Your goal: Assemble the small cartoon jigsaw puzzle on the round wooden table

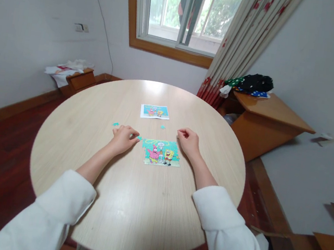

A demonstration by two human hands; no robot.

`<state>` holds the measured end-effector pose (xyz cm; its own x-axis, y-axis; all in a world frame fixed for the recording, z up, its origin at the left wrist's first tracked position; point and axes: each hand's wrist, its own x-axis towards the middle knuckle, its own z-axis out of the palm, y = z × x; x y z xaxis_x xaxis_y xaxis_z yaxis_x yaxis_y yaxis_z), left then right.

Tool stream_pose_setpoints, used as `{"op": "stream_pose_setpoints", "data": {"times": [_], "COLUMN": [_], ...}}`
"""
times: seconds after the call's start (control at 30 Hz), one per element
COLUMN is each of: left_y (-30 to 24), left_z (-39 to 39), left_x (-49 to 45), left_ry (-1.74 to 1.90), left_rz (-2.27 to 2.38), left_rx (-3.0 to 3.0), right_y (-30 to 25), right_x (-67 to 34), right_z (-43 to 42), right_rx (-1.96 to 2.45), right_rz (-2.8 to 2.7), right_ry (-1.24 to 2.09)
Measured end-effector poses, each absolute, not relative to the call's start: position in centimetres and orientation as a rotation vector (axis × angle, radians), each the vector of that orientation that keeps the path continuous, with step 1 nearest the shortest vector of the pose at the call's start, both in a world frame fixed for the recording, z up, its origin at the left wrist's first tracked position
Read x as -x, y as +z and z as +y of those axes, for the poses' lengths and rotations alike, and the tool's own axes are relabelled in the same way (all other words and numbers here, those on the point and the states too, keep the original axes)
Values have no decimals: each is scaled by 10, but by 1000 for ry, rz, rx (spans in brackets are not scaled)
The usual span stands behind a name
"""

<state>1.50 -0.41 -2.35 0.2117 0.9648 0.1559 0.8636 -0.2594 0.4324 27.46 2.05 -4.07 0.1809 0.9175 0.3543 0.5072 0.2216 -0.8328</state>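
Note:
A jigsaw puzzle (163,153) with cartoon figures lies on the table, most of its pieces joined, with an uneven left edge. At its upper left corner, my left hand (124,137) pinches a small teal puzzle piece (140,138) between thumb and finger. My right hand (189,140) rests beside the puzzle's upper right corner, its fingers curled closed; I see nothing in them. One loose teal piece (115,124) lies just beyond my left hand, and another loose piece (162,127) lies above the puzzle. Farther back is a printed reference picture (155,112) of the same scene.
The round wooden table (129,215) spans the space before me. Clothes (255,84) are piled on a wooden cabinet (268,110) to the right. At the left, papers or cloths (65,70) lie on a low wooden piece. A curtain (244,36) hangs by the window.

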Motion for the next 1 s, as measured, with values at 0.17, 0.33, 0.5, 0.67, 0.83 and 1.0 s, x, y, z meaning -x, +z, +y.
{"op": "stream_pose_setpoints", "data": {"times": [0.17,0.33,0.5,0.67,0.83,1.0], "left_y": [-24,-26,-27,-30,-32,-27], "left_z": [-4,-1,1,3,7,14], "left_x": [-15,-17,-16,-14,-6,5], "left_ry": [616,605,593,629,921,1367], "left_rz": [1737,1815,1871,1865,1864,1829], "left_rx": [-2225,-2148,-2108,-2143,-2055,-1568], "right_y": [-42,-40,-37,-35,-34,-34], "right_x": [-269,-259,-255,-252,-253,-263], "right_z": [18,16,14,13,14,19], "right_rx": [1386,1337,1309,1305,1320,1361], "right_rz": [-1533,-1622,-1665,-1693,-1709,-1666], "right_ry": [530,592,586,584,561,503]}}
